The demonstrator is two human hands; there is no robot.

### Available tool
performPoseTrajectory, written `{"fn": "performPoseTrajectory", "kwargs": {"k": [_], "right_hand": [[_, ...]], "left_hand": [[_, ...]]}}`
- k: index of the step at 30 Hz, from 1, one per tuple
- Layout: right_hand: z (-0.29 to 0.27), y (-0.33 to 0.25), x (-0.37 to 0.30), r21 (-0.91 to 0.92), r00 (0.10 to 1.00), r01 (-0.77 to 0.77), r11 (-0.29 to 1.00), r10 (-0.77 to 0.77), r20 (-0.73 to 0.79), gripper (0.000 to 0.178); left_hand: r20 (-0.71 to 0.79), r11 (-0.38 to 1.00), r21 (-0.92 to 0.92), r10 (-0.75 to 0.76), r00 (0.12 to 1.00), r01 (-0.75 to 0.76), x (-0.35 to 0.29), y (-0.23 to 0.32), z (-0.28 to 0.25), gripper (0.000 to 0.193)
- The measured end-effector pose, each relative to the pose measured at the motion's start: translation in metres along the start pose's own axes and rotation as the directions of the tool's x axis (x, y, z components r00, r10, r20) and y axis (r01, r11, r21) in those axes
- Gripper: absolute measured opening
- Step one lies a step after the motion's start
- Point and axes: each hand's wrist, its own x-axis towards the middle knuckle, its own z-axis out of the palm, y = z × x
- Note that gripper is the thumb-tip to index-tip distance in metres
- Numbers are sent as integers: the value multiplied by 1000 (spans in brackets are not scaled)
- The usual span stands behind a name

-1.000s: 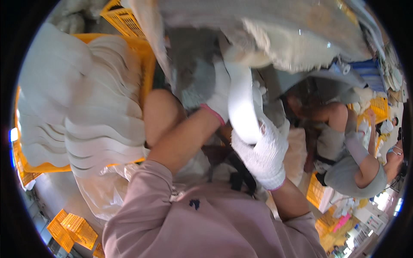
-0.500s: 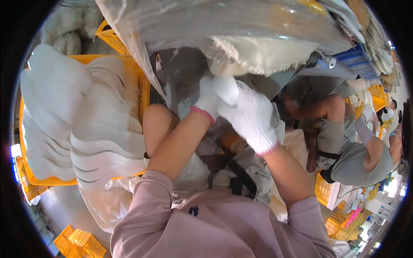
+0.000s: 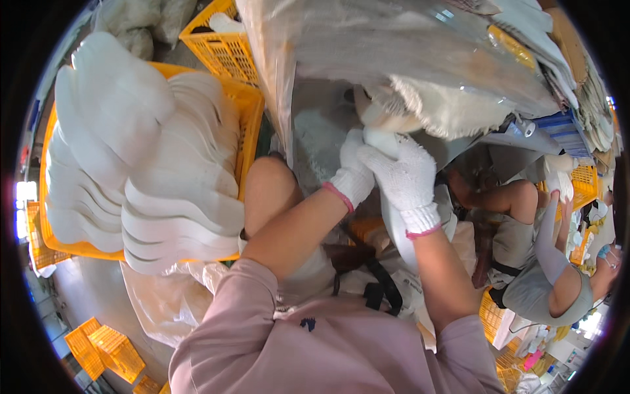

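Both my hands wear white knit gloves with pink cuffs. They meet under a fringed cream cloth, gripping one smooth white sole-shaped piece [image 3: 398,230]. My left hand [image 3: 355,167] is closed round its far end from the left. My right hand [image 3: 407,172] wraps it from above, fingers closed, while the piece's near end runs down beside my right wrist. The far end is up against a pale rounded part [image 3: 387,118] below the fringed cloth [image 3: 453,108]; whether they touch is hard to tell. Stacked white curved pieces [image 3: 177,164] of similar look lie at my left.
A yellow crate [image 3: 251,148] holds the stack, with a second yellow crate [image 3: 226,56] behind it. Grey plastic sheeting [image 3: 367,39] hangs over the work spot. A co-worker [image 3: 548,282] sits at the right. More yellow crates [image 3: 108,351] stand on the floor at lower left.
My hands have shifted from a blurred pose to a firm hold under the fringed cloth. The white piece now slopes down along my right wrist. The whole view has swung slightly left.
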Motion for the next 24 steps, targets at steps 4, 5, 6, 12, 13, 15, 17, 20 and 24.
{"fn": "performPoseTrajectory", "kwargs": {"k": [4,5,6,12,13,15,17,20,24], "right_hand": [[-15,-1,-12,91,998,-69,993,68,9,47],[-19,2,-10,-55,996,85,995,-86,-9,47],[-21,2,1,-218,984,177,960,-173,38,47],[-56,-11,-30,374,789,-515,771,256,558,81],[-60,-15,-48,360,797,-525,771,297,526,77],[-64,-14,-75,107,922,-89,990,42,385,69],[-65,-18,-77,-185,922,18,983,55,383,55],[-61,-26,-21,0,807,-346,938,298,509,40],[-56,-39,35,-10,773,-244,970,200,603,27]], "left_hand": [[355,955,-115,-219,909,275,8,-1,-1,40],[324,954,-64,-257,910,293,10,2,0,44],[392,984,-11,-160,906,179,14,7,0,48],[416,590,-442,-533,737,676,11,6,-7,67],[388,642,-284,-602,698,712,11,1,-8,75],[300,646,-327,-621,724,690,9,-7,-11,80],[423,657,-384,-499,756,649,13,-8,-9,78],[390,963,258,-173,905,73,35,7,4,71],[262,-253,869,-494,829,-425,36,26,23,50]]}}
